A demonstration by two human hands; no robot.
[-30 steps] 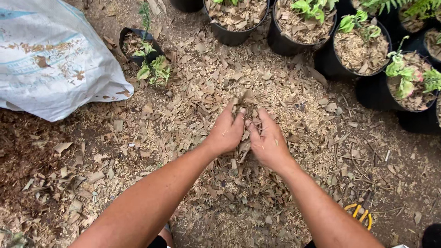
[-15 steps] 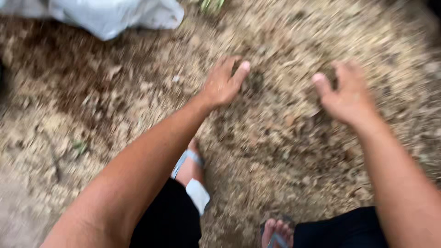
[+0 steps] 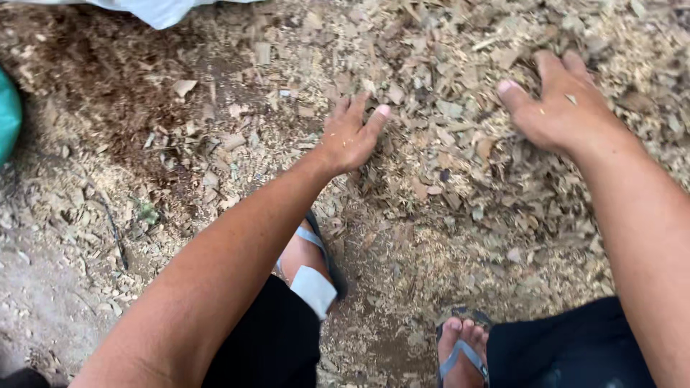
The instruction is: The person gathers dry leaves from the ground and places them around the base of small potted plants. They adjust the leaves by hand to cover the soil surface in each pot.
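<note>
My left hand (image 3: 351, 134) rests palm down on a spread of pale wood chips (image 3: 445, 151), fingers apart and holding nothing. My right hand (image 3: 559, 104) lies farther right on the same chips, also flat with fingers spread and empty. The two hands are roughly a forearm's length apart. Chips lie thick between and around them, thinner and mixed with dark soil (image 3: 122, 93) toward the left.
A white plastic sack (image 3: 162, 10) shows at the top edge. Something teal (image 3: 7, 115) pokes in at the left edge. My feet in sandals (image 3: 316, 251) (image 3: 460, 348) stand on the ground below the hands, with black shorts (image 3: 273, 345) above them.
The hands, cupped together over the chips a second ago, have spread apart and lie flat. The view dropped toward my feet; the potted plants are out of sight.
</note>
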